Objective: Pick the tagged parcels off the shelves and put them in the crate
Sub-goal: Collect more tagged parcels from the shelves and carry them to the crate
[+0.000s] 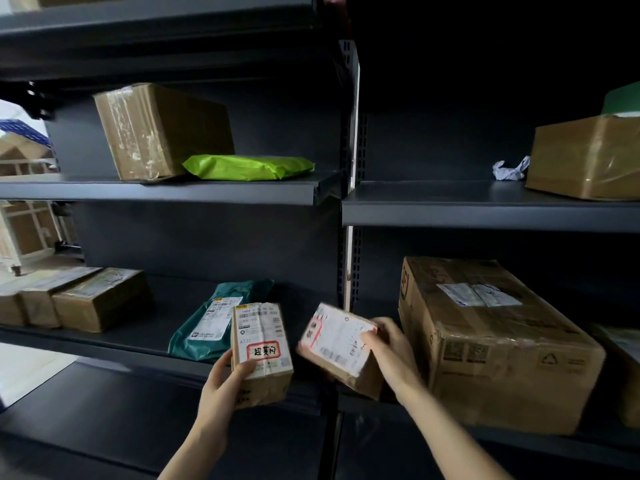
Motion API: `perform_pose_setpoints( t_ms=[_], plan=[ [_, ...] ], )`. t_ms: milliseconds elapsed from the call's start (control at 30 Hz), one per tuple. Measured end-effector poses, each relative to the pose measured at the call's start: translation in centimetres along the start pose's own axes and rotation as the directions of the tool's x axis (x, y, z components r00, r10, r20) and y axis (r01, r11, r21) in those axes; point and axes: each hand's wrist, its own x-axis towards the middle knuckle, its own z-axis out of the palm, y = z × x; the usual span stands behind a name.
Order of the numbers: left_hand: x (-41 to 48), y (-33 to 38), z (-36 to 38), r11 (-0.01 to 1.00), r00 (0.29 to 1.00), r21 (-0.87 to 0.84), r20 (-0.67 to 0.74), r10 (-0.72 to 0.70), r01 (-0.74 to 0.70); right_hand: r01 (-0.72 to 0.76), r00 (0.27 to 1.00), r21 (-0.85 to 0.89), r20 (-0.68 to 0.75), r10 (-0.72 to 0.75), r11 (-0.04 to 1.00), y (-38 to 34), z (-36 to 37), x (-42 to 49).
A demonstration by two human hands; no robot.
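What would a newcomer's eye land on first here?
The left hand grips a small brown cardboard parcel with a red-bordered tag, low at centre; the right hand grips a white-labelled cardboard parcel beside it. Above left, a bright green plastic mailer lies on a dark shelf.

Upper left, a tape-wrapped brown box (162, 129) sat with a lime-green mailer (247, 167) lying flat against its lower front corner. Upper right, a crumpled white paper (510, 169) lay just beside another taped carton (585, 157), which carried something green (623, 98) on top. Lower left, three small brown boxes (69, 299) stood touching in a row, a teal mailer (207, 323) with a white label near them. Lower right sat a large carton (495, 341), label up. Pale wooden frames (24, 230) showed past the far left
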Motion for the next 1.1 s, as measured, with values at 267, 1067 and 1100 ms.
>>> perform_pose_setpoints(
  t_ms=[267, 1067, 1100],
  plan=[
    [-0.6, 0.5, 0.0, 0.996, 0.995, 0.057, 0.067, -0.073, 0.069, -0.116, 0.993, -0.17, 0.017, 0.12, 0.979, 1.2, -0.4, 3.5],
    [-0.1, -0.7, -1.2, 0.999, 0.999, -0.023, -0.022, -0.03, 0.03, 0.498, 0.817, -0.75, 0.238, -0.525, 0.435, 1.5, 5.2, -1.8],
    [-0.1, -0.8, -1.1, 0.999, 0.999, -0.023, -0.017, -0.033, 0.033, 0.507, 0.811, -0.73, 0.225, -0.541, 0.457, 1.7, 4.9, -1.8]
  ],
)
